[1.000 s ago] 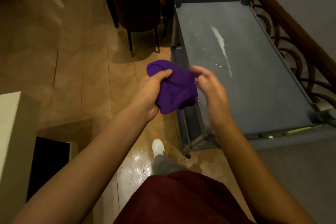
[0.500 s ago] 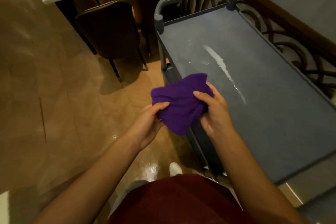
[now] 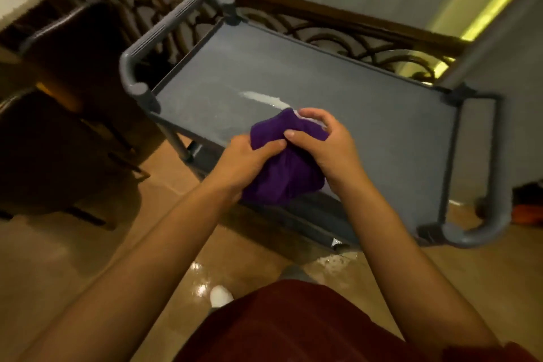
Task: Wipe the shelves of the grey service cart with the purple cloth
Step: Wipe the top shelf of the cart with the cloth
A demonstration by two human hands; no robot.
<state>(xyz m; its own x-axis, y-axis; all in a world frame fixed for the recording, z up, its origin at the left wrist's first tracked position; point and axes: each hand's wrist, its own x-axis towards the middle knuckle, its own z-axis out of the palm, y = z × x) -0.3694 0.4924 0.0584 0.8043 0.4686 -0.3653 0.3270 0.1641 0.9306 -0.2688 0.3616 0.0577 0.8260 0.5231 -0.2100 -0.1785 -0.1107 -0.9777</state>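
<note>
Cart-top: purple cloth, seemingly bunched.

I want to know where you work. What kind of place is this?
Probably a restaurant or hotel dining room: a grey service cart, dark dining chairs by a pale table, and an ornate railing along the wall.

Both your forearms rise bare from the lower corners of the frame and converge at its centre. Your left hand sits slightly left of centre, knuckles up, thumb stretched rightward and pressed into the purple cloth. Your right hand sits just right of it, fingers curled over the top of the bundle, its thumb meeting the left thumb. Both wrists are bent inward, clutching the same wad.
</note>
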